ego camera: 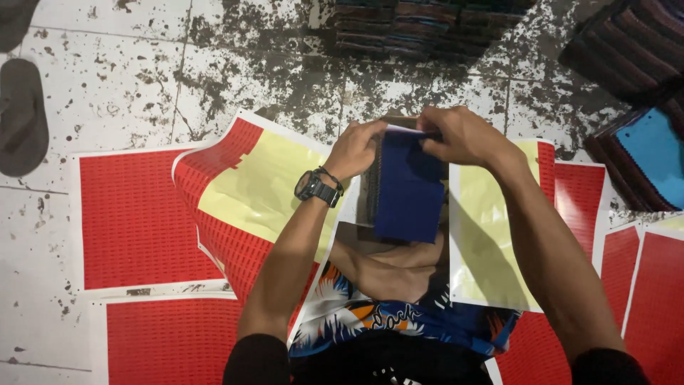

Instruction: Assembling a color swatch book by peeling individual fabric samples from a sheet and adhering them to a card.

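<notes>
While both hands pinch the top edge of the blue cloth swatch (pixel 407 187) at the frame's centre, it hangs loose below — left hand (pixel 354 150) closed on its left corner, right hand (pixel 459 135) closed on the right. A slack grip could let it slip onto the red printed sheets (pixel 142 217) on the speckled floor (pixel 107 85), or crease the curled yellow-backed sheet (pixel 249 189).
</notes>
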